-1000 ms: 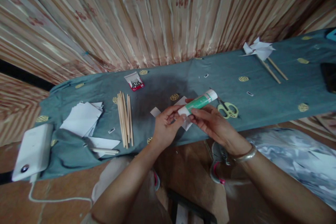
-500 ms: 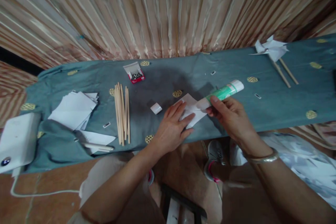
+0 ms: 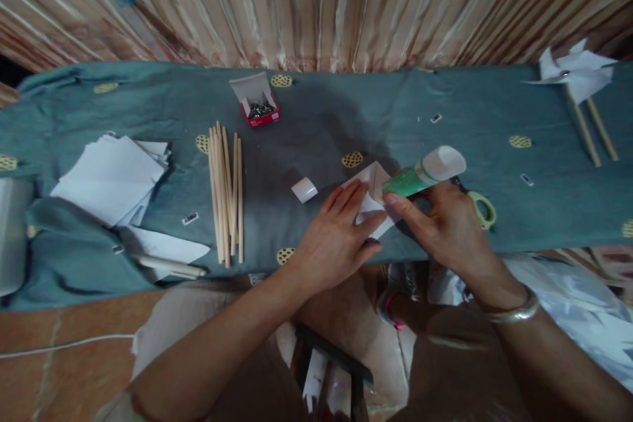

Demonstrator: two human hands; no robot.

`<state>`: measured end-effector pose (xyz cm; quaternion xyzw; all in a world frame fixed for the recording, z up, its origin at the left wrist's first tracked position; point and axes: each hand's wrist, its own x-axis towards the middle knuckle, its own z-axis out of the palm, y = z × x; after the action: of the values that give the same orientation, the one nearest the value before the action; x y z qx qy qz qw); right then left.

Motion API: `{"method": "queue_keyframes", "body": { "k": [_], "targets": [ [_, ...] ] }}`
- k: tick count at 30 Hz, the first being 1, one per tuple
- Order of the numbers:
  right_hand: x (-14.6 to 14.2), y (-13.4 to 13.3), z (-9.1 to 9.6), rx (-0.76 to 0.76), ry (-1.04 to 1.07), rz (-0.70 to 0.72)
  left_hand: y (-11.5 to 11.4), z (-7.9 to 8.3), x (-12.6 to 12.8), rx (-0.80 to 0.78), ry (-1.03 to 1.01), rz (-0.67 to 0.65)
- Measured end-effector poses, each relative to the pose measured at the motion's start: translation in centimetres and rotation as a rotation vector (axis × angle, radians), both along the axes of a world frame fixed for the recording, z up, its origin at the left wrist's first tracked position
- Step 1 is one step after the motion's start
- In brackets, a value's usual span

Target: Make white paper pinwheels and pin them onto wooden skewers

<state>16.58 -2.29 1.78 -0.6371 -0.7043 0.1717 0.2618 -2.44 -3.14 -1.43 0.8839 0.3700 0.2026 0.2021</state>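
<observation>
My right hand [image 3: 448, 227] grips a green and white glue stick [image 3: 425, 171], its tip pointing down at a folded white paper [image 3: 372, 192] on the blue-grey cloth [image 3: 148, 99]. My left hand [image 3: 336, 237] lies flat with fingers stretched out, pressing that paper down. The glue stick's white cap [image 3: 304, 189] lies loose on the cloth just left of my left hand. Yellow-handled scissors [image 3: 482, 208] are partly hidden behind my right hand.
A bundle of wooden sticks [image 3: 225, 194] lies left of centre, a stack of white paper squares [image 3: 111, 178] further left. A small red box of pins [image 3: 258, 105] stands open at the back. A finished paper pinwheel [image 3: 573, 69] on sticks rests at the far right.
My left hand left the glue stick, the cap now lies on the cloth, and the hand has pressed flat on the paper. My right hand tilted the stick's tip down onto the paper.
</observation>
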Motion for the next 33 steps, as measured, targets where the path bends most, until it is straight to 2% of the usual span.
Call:
{"method": "queue_keyframes", "body": {
  "k": [5, 13, 23, 33],
  "targets": [
    [0.15, -0.15, -0.19, 0.044, -0.120, 0.069, -0.13, -0.02, 0.04, -0.027, -0.027, 0.006],
    [0.13, -0.19, -0.33, 0.059, -0.132, 0.159, -0.18, -0.05, 0.07, -0.024, -0.009, 0.012],
    [-0.25, -0.05, -0.68, 0.067, -0.084, 0.133, -0.13, -0.04, 0.11, -0.028, -0.002, 0.013],
    [0.00, 0.29, -0.15, 0.078, -0.165, 0.186, -0.12, -0.01, 0.11, -0.018, -0.007, 0.006]
  ]
}}
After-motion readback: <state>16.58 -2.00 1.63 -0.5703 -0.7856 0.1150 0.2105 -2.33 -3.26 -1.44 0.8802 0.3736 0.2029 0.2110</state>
